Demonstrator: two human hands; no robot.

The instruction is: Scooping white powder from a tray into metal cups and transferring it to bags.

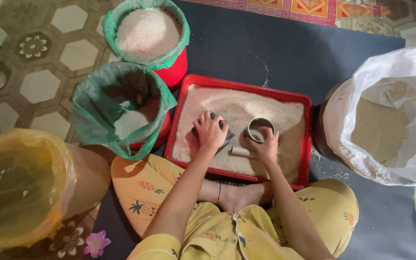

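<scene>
A red rectangular tray full of white rice lies on a dark mat in front of my crossed legs. My left hand presses down in the rice and grips a dark flat scoop whose blade shows at its right side. My right hand holds a small round metal cup tilted in the rice, with a pale handle sticking out to the left beneath it. The two hands are close together near the tray's middle.
Two red buckets lined with green bags stand left of the tray: the far one full of rice, the near one partly filled. A yellow-lined bin sits at lower left. A white sack of grain stands right.
</scene>
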